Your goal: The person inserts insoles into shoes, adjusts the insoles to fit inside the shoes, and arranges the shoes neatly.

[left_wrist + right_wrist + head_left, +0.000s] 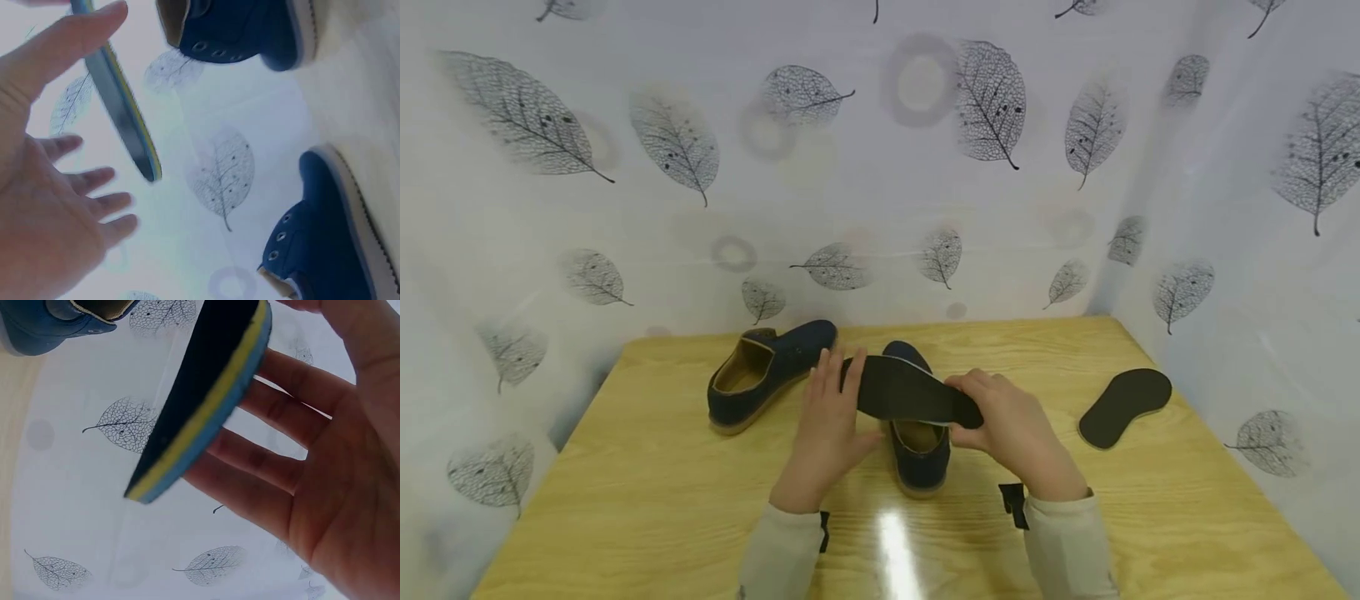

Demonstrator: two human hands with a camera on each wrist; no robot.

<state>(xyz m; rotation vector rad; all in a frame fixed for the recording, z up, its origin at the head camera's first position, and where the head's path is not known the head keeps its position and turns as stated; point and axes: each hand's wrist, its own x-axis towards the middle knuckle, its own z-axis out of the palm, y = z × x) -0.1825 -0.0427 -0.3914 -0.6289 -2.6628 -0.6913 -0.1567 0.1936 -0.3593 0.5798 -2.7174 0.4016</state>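
Note:
A black insole is held up crosswise over a navy shoe, partly covering it. My right hand pinches the insole's narrow end between thumb and fingers. In the right wrist view, the insole's edge shows yellow and blue layers in front of that hand's fingers. My left hand is at the insole's wider end, its fingers extended and the index finger overlapping the rim. From the left wrist, the thumb crosses in front of the insole while the other fingers are spread.
Another navy shoe lies at the back left of the wooden table. A second black insole is flat on the right side. White leaf-patterned curtain hangs behind the table and along its sides.

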